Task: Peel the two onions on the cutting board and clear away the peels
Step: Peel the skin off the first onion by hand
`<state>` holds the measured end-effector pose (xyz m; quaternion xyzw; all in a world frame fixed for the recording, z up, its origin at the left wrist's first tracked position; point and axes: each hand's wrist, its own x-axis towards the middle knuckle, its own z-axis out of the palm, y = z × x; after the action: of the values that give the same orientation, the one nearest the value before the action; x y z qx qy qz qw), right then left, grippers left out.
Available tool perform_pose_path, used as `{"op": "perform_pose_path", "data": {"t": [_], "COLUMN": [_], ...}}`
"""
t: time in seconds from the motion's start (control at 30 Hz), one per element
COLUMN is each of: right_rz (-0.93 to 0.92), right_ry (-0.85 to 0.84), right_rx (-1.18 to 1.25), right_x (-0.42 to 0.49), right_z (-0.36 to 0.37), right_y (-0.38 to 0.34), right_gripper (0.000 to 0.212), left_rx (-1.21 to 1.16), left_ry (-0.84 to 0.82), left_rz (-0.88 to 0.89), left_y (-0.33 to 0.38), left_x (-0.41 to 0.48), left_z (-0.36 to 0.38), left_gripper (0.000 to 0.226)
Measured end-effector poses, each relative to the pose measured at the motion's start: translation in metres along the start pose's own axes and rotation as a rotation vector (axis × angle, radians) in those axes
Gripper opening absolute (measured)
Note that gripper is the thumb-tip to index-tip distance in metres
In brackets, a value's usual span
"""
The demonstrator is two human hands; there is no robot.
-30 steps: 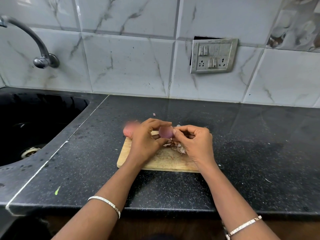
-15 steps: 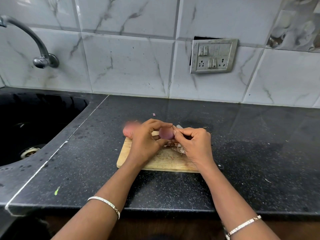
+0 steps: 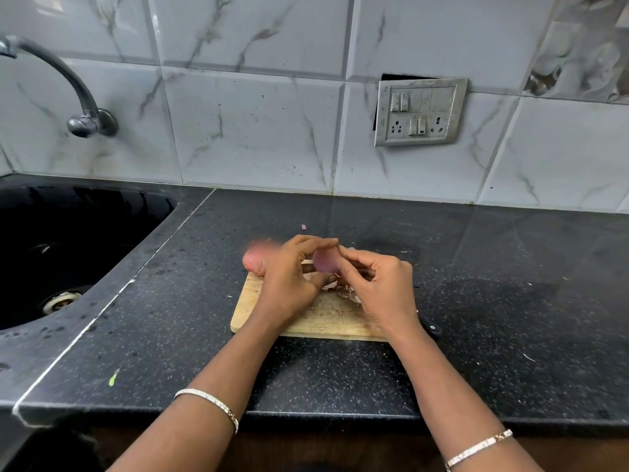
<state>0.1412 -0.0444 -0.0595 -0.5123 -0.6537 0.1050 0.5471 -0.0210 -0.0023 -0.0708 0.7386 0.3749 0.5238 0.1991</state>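
One black speckled counter (image 3: 476,301) spans the scene below a white marbled tile wall, with a dark sink (image 3: 68,253) sunk in at the left and a curved metal tap (image 3: 78,107) above it. A wooden cutting board (image 3: 316,321) lies on the counter near the middle. A switch plate (image 3: 420,112) is set in the wall at far right.

Both hands work above the far part of the board. The left hand (image 3: 289,281) has its grip closed around a small purple onion (image 3: 326,260), thumb below and fingers curled over the top, holding it off the board. The right hand (image 3: 377,287) meets the onion's right side, its fingertips pinched together against the skin; whether a strip of peel is between them cannot be told.

The second onion (image 3: 253,262), pinkish and blurred, sits at the board's far left corner, just left of the left hand. Papery peels (image 3: 352,296) lie on the board under the right hand. A tiny purple scrap (image 3: 304,227) rests on the counter beyond the hands.
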Motion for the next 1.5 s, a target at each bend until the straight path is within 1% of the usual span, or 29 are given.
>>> {"op": "perform_pose_path", "data": {"t": [0.1,0.3,0.5,0.6,0.87,0.97,1.07,1.17,1.33,1.4,1.5], "right_rz": [-0.044,-0.055,-0.055,-0.070,-0.050,-0.015,0.020,0.021,-0.040,-0.082,-0.124], "right_ry": [0.024,0.057,0.071,0.081,0.107,0.109,0.078,0.066,0.091,0.092,0.110], "right_rx": [-0.057,-0.047,-0.033,-0.045,-0.065,-0.018,0.037,0.051,-0.019,-0.086,-0.168], "right_x": [0.000,0.001,0.001,0.001,0.003,0.002,0.000,0.000,0.000,0.000,0.000], "right_z": [-0.001,-0.003,-0.001,0.000,0.003,0.003,0.003,0.001,0.002,0.003,0.003], "right_y": [0.000,-0.003,-0.003,-0.004,-0.001,-0.002,-0.003,-0.005,-0.006,-0.005,-0.002], "right_gripper": [0.018,0.013,0.011,0.010,0.008,0.008,0.006,0.007,0.008,0.005,0.006], "left_rx": [-0.023,-0.065,-0.123,-0.128,-0.125,-0.122,-0.095,-0.076,-0.039,0.001,0.052], "left_ry": [0.011,0.031,0.030,0.027,0.035,0.053,0.068,0.072,0.045,0.019,-0.004], "left_rz": [0.000,-0.006,-0.060,-0.062,-0.062,-0.070,-0.060,-0.043,-0.025,0.011,0.071], "left_y": [0.004,0.008,0.009,0.010,0.012,0.011,0.010,0.010,0.007,0.005,0.005], "left_x": [-0.001,-0.003,-0.004,-0.005,-0.005,-0.004,-0.004,-0.005,-0.004,-0.004,-0.004], "left_z": [0.000,-0.001,-0.001,-0.001,-0.001,-0.001,-0.001,-0.001,0.001,0.001,0.000], "left_gripper": [0.056,0.052,0.066,0.067,0.064,0.063,0.062,0.061,0.057,0.052,0.046]}}
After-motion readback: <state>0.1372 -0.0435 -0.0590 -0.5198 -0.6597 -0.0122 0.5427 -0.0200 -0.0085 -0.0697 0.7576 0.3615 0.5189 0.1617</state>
